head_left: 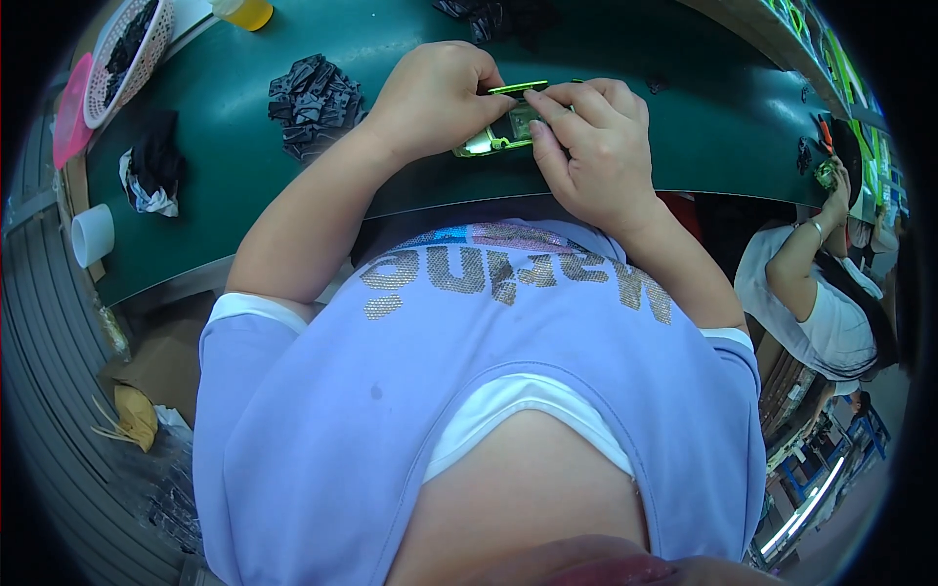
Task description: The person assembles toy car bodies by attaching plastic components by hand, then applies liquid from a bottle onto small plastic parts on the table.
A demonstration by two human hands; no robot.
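Note:
A shiny lime-green toy car shell (pixel 476 146) with window-like openings is held between my two hands, just above the green table (pixel 410 181) near its front edge. My left hand (pixel 440 93) grips its left and far side, thumb laid along the top. My right hand (pixel 598 132) pinches the right side, with thumb and forefinger pressed at the opening. Whether a small part sits under those fingertips is hidden. To the left of my left hand lies a heap of black plastic pieces (pixel 313 103).
At far left are a pale mesh basket (pixel 149 70) with black contents, a pink plastic piece (pixel 74 117), a dark cloth (pixel 156 161) and a white cup (pixel 93 235). A yellow container (pixel 246 12) and black parts (pixel 486 15) lie farther back. Another person (pixel 831 313) works at right, beside orange-handled pliers (pixel 826 135).

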